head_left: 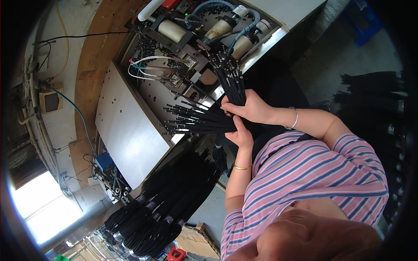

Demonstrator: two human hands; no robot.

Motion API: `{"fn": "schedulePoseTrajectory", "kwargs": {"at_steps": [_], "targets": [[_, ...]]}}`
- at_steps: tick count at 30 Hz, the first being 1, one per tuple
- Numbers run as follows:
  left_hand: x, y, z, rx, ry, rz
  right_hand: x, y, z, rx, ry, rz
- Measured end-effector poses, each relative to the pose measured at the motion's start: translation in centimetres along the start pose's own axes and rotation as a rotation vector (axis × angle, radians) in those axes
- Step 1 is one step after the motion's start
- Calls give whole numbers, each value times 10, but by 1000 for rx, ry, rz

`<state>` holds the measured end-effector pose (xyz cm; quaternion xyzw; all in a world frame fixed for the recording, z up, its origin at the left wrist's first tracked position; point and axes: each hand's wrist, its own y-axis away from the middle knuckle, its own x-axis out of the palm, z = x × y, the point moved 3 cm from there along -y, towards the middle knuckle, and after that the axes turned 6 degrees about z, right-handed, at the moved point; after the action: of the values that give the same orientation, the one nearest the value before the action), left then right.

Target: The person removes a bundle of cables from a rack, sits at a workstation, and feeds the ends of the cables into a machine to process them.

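Observation:
My left hand, with a gold bangle at its wrist, is closed around a bundle of thin black cords whose ends fan out to the left. My right hand, with a silver bracelet, grips a second bundle of black cords pointing up toward the machine. Small metallic-looking tips show on many of the cord ends. The two hands nearly meet where the bundles come together, and the cords' other ends are hidden below them. Just beyond the bundles stands a bench machine with cylinders and hoses.
A white bench panel juts out left of the machine. Small black bits are scattered around the machine's base. Thick tied bunches of black cords hang at the lower left, and more dark cords lie at the right. A blue stool stands far right.

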<state>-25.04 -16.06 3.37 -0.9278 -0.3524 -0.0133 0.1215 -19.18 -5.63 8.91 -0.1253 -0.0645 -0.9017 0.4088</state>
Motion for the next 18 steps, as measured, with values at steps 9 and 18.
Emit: {"fn": "schedulePoseTrajectory", "kwargs": {"at_steps": [9,18], "targets": [[0,-16,-12,4,15,-11,7,-14,-1,97,-121,-63],[0,-21,-15,-5,77,-33,8,-20,1,96,-118,-52]]}}
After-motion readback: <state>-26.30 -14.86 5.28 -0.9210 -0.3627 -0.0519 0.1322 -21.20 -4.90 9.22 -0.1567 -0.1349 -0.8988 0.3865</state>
